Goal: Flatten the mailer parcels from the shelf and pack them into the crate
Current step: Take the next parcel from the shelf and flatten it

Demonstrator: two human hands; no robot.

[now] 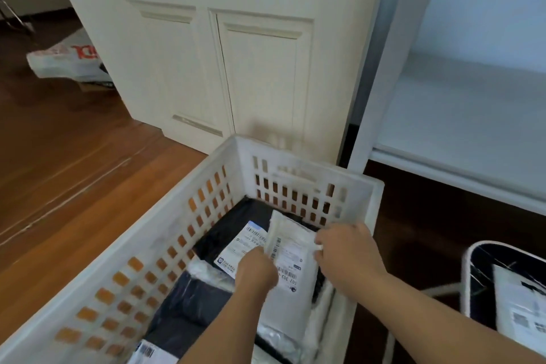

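Far left on the wooden floor (74,142) there's a white plastic bag (63,60) with red lettering, lying by the edge of the cream panelled door (236,62).

Moving in, the white slotted crate (141,248) sits on the floor right in front of that door, and it already has mailers in it. A black mailer (233,224) with a white shipping label lies flat along the bottom at the far end, another dark one (189,304) lies nearer the camera, and there's some clear plastic wrap between them.

Both hands are down inside the crate on 1 white mailer (288,254) that lies on top of the black one. The left hand (255,270) is on its left edge with fingers curled over it, the right hand (344,251) pinches its right edge. So they're apart, 1 on each side of the same parcel.

Right of the crate is the white shelf unit (461,115), its lit shelf board bare in what shows. Bottom right corner, a dark bin with a white rim (472,254) holds another white labelled mailer (520,310).
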